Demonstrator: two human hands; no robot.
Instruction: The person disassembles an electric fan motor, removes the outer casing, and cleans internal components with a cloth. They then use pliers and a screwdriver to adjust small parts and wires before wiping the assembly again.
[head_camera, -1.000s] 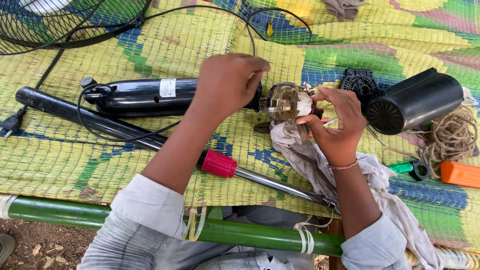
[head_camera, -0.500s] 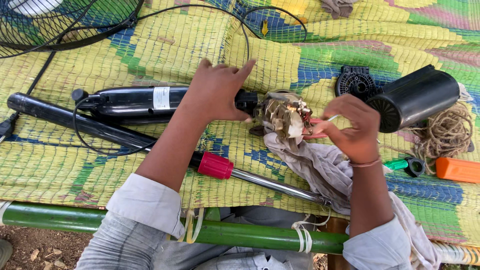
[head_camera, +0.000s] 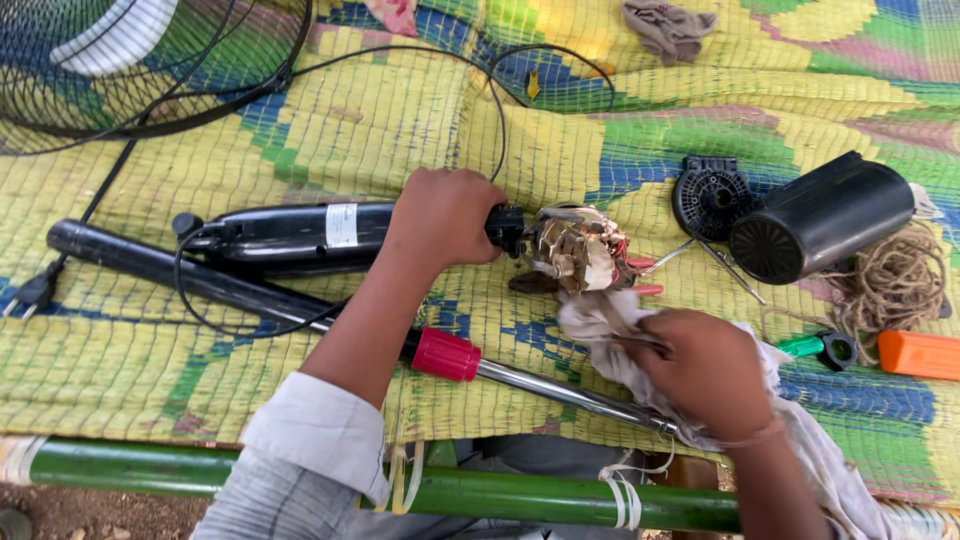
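My left hand grips the black fan neck housing at its right end, beside the bare fan motor with copper windings and red wires. My right hand is closed on a grey-white rag that lies just below the motor on the woven mat. A black pole with a red collar and a chrome inner tube runs under both forearms.
A black motor cover and a round black vent cap lie right of the motor. Coiled twine, a green-handled tool and an orange object sit at right. A wire fan guard occupies the top left. A green bamboo rail edges the front.
My left hand has closed around the housing's end. My right hand has dropped from the motor's right side to the rag below it. The view has shifted slightly.
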